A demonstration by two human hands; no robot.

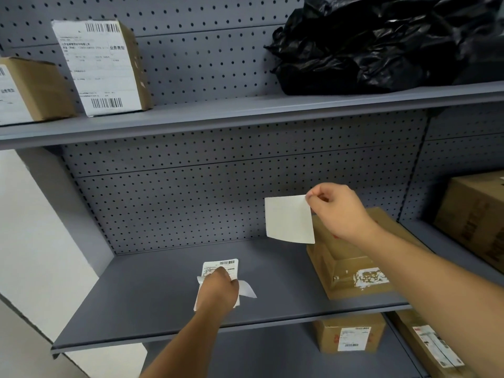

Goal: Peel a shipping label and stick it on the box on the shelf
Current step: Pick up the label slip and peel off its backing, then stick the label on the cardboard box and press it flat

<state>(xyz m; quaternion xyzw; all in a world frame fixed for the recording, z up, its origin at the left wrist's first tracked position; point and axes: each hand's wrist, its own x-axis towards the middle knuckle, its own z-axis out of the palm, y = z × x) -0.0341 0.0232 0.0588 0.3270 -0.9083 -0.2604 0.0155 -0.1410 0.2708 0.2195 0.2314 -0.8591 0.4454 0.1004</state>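
My right hand (338, 211) pinches the top right corner of a blank-looking white label (289, 218), holding it in the air just left of a brown cardboard box (351, 263) on the middle shelf (152, 304). The box's top bears torn white label remnants. My left hand (218, 291) is closed on a stack of printed label sheets (222, 266) resting on the same shelf, with a barcode showing at the top and a loose white strip sticking out to the right.
The upper shelf (245, 113) carries two labelled boxes (103, 66) at the left and a black plastic bag (381, 42) at the right. A large box (474, 214) stands at the far right. Two labelled boxes (349, 334) sit on the lower shelf. Pegboard backs the shelves.
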